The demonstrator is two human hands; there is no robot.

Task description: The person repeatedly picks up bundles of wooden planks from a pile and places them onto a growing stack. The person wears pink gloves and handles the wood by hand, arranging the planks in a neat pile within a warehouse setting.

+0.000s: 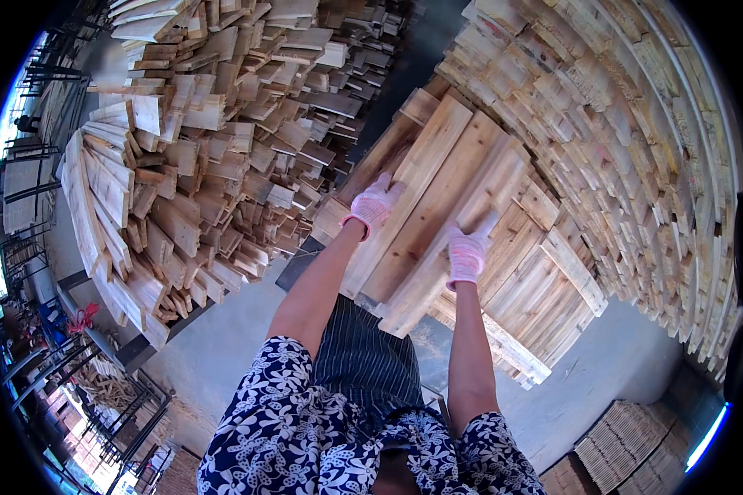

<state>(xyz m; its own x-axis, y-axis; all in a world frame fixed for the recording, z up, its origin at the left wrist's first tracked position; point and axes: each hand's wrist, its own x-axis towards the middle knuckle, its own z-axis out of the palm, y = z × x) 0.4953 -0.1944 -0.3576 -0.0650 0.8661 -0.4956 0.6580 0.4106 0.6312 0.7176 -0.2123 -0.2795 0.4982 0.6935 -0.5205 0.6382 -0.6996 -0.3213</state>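
Observation:
Three long pale wooden planks (425, 207) lie side by side in front of me, tilted toward the upper right, over other boards. My left hand (374, 206), in a pink-and-white knit glove, grips the outer edge of the left plank, its thumb on the upper face. In a matching glove, my right hand (469, 250) holds the right plank (425, 285) by its outer edge. The undersides of the planks and parts of my fingers are hidden. A slatted wooden panel (524, 280) with cross strips lies just right of my right hand.
A tall, uneven stack of short boards (223, 148) rises at the left. Another high stack of boards (586, 124) curves along the right. Grey concrete floor (215, 363) shows below. Slatted wooden pieces (627, 441) are piled at lower right, and dark metal frames (132, 412) stand at lower left.

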